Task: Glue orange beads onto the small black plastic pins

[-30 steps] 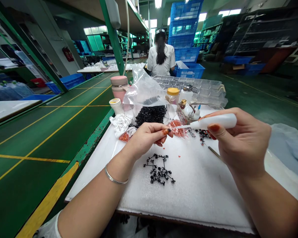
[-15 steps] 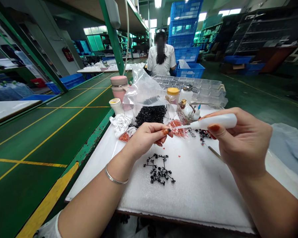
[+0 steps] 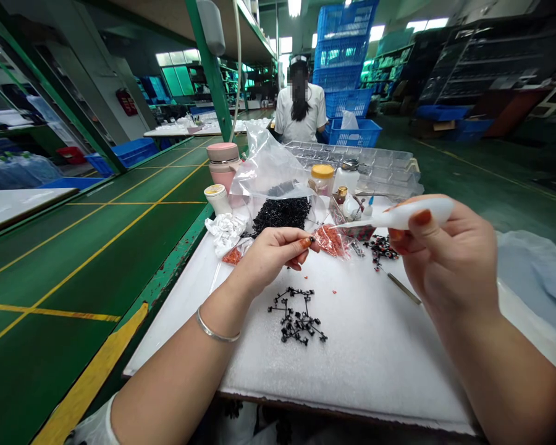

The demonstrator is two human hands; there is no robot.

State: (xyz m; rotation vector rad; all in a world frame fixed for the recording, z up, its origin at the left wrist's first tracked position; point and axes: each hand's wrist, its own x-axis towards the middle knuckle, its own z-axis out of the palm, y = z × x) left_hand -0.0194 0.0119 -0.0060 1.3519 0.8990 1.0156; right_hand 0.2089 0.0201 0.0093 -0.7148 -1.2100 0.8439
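My left hand (image 3: 278, 253) pinches a small black part (image 3: 312, 239) between thumb and fingertips above the table. To its right, my right hand (image 3: 454, 253) is closed around a white squeeze bottle (image 3: 417, 214), its thin nozzle pointing left, apart from the black part. Below the hands a loose cluster of small black parts (image 3: 299, 324) lies on the white tabletop (image 3: 366, 358). Black pieces with red bits (image 3: 382, 248) form a smaller pile near my right hand, beside a slim metal tool (image 3: 404, 288). A clear bag of small orange-red pieces (image 3: 332, 241) lies behind the hands.
A large heap of black parts (image 3: 282, 213) lies under a clear plastic bag (image 3: 271, 164). Jars, small bottles and a pink container (image 3: 222, 164) stand at the back, before a clear compartment tray (image 3: 389, 162). A person in white (image 3: 300, 111) sits beyond, near stacked blue crates (image 3: 345, 55).
My right hand has drawn the squeeze bottle to the right and slightly up, so its nozzle has left the black part. My left hand stays nearly still.
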